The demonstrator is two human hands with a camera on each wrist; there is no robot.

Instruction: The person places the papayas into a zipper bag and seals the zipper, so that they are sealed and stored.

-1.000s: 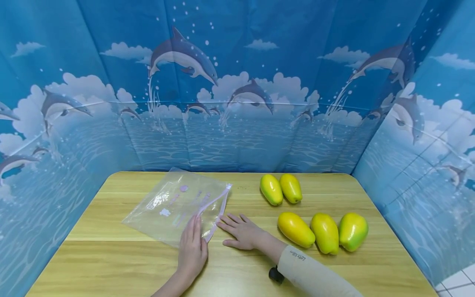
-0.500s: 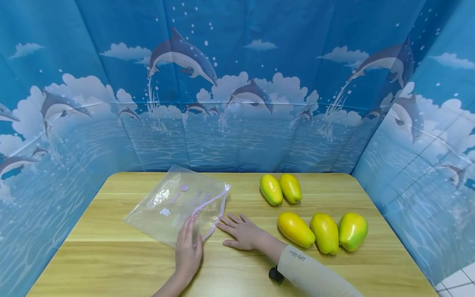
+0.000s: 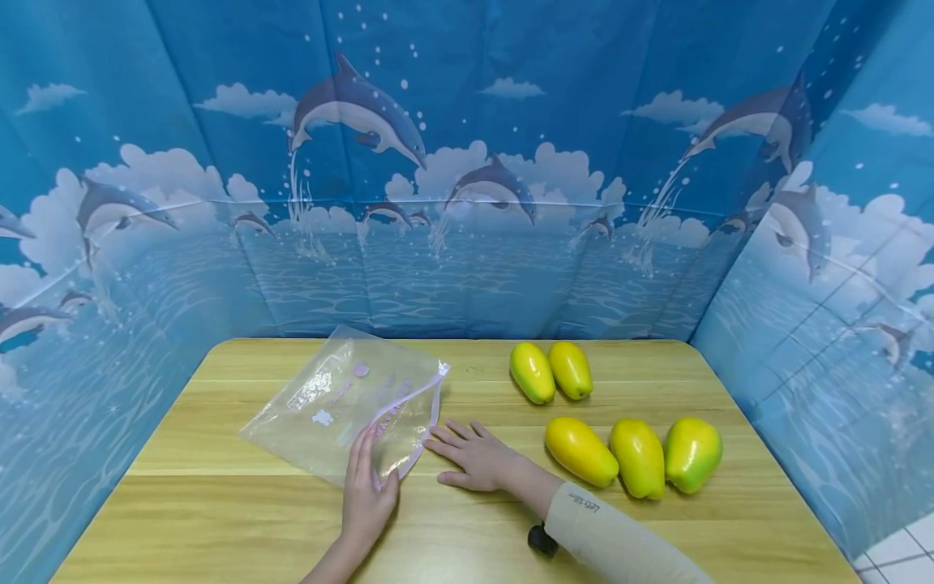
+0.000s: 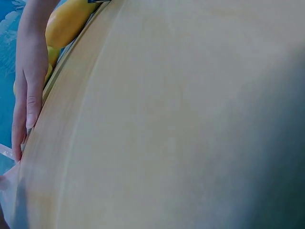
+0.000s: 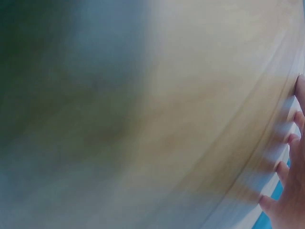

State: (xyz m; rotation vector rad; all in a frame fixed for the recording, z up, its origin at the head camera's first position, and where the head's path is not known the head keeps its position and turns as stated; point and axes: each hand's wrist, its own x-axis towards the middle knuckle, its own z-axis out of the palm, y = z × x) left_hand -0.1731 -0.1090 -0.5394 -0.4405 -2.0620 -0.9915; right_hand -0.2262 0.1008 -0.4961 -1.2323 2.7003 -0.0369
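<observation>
Clear plastic bag (image 3: pixel 321 397), flat on the left half of a wood-grain table (image 3: pixel 219 519); lilac zip edge (image 3: pixel 410 399) toward the right, its two lips apart. At the upper lip, left hand (image 3: pixel 367 496): fingers nearly straight, thumb apart from them; cannot tell light contact from a pinch of the film. Just right, right hand (image 3: pixel 477 461): back uppermost, fingers straight and spread, gripping nothing, fingertips at the lower lip. Next, pale sleeve (image 3: pixel 620 531) with small dark lettering; black object (image 3: pixel 542 541) at its edge. Farther right, five yellow-green fruits (image 3: pixel 581 452): two behind, three in front, side by side. Far right, dolphin-print curtain (image 3: pixel 795 357), then white floor tiles (image 3: pixel 907 551).
</observation>
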